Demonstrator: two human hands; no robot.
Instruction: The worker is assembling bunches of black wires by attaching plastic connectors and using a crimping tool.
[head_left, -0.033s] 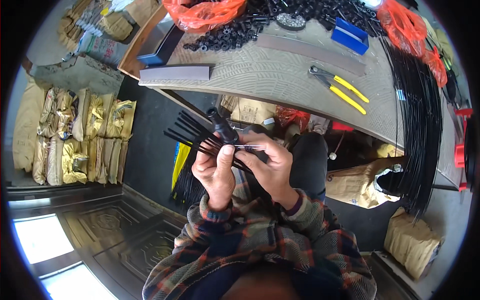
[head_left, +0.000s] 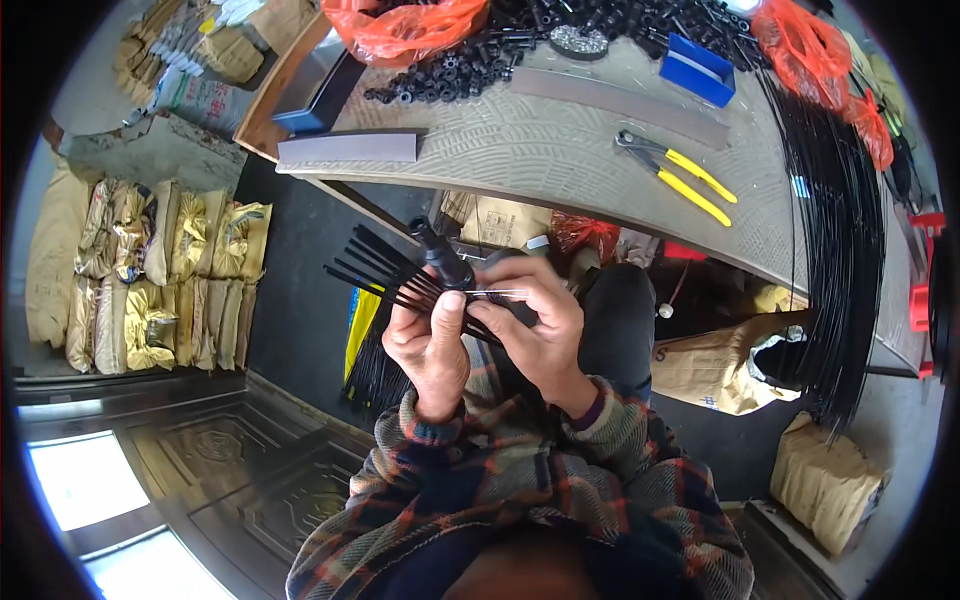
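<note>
In front of my body, my left hand [head_left: 430,350] is closed around a black stepped tubular fitting [head_left: 444,258] and several thin black rods [head_left: 370,262]. The rods fan out to the left past my fingers, and my thumb presses near the fitting's lower end. My right hand [head_left: 542,325] is closed beside it, pinching thin metal wire ends [head_left: 503,293] between thumb and fingers. Its upper fingers are slightly blurred. My palms and the covering fingers hide how the rods meet the fitting.
On the bench [head_left: 500,140] beyond my hands lie yellow-handled pincers [head_left: 680,175], a blue tray [head_left: 698,70], a pile of black fittings [head_left: 440,78] and a red bag [head_left: 405,30]. Long black rods [head_left: 835,250] hang over its right side. Wrapped bundles [head_left: 150,270] stand at left.
The fingers of my right hand have shifted slightly and look more blurred. The fitting and rods in my left hand have moved a touch to the left.
</note>
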